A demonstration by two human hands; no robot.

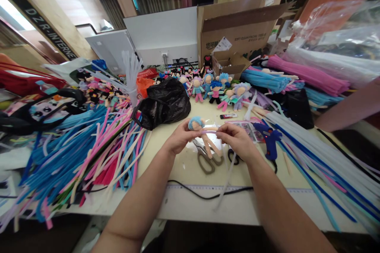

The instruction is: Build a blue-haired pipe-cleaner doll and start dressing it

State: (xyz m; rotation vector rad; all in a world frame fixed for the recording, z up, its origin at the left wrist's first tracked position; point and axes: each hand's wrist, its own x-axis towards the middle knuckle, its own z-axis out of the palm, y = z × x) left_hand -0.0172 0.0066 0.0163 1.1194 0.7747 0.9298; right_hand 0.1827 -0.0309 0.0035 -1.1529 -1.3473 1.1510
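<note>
A small pipe-cleaner doll (196,123) with blue hair and bare beige limbs is in my left hand (181,136), its legs hanging down over the table. My right hand (236,138) pinches a pale lilac-white pipe cleaner (228,180) at the doll's outstretched arm. The strip's loose end trails down toward the table's front. Under the doll lie grey-handled scissors (206,164), and a second, dark-handled pair (234,157) is partly hidden by my right hand. A blue glue gun (268,140) rests right of my right hand.
Loose pipe cleaners (68,146) pile up on the left; white and blue ones (323,158) lie on the right. A black plastic bag (166,101), finished-looking dolls (215,89) and a cardboard box (234,27) stand behind. A black cable (208,197) crosses a ruler (285,190) in front.
</note>
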